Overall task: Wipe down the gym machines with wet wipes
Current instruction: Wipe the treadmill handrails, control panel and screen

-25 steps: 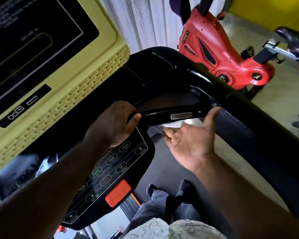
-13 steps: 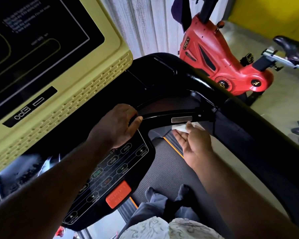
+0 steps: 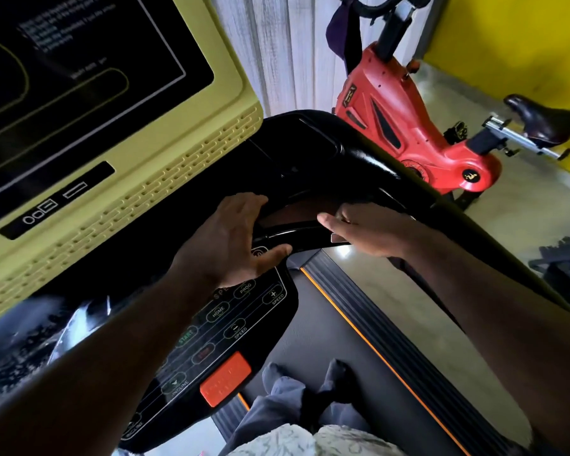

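- The wet wipe itself cannot be made out. A small pale patch (image 3: 344,252) shows at the lower edge of the right hand (image 3: 369,229), and whether that is the wipe cannot be told.
- The right hand lies palm-down over the black grip bar (image 3: 297,233) at the centre of the frame, its thumb stretched left along the bar. Its fingers run over the far side out of sight, so how tightly it clasps the bar, or anything under it, cannot be told.
- The left hand (image 3: 234,238) grips the same bar just to the left. Its fingers are curled over the top and its thumb is hooked beneath — a firm wrap around the bar.
- The bar belongs to a treadmill (image 3: 310,153) whose glossy black housing fills the middle of the frame.
- A side handrail (image 3: 448,209) runs down towards the right edge.
- Below the left hand sits the control panel (image 3: 231,324), with START, SPEED and INCLINE keys and an orange button (image 3: 225,379) at its lower end.
- At the upper left is the yellow-framed console screen (image 3: 178,153).
- Lower centre, the grey belt (image 3: 326,340) has an orange edge stripe, and the person's legs in grey trousers (image 3: 287,399) stand on it.
- At the upper right a red exercise bike (image 3: 408,126) stands on the floor with its black saddle (image 3: 543,118) — pale vertical blinds (image 3: 277,44) and a yellow wall (image 3: 507,44) are behind it.
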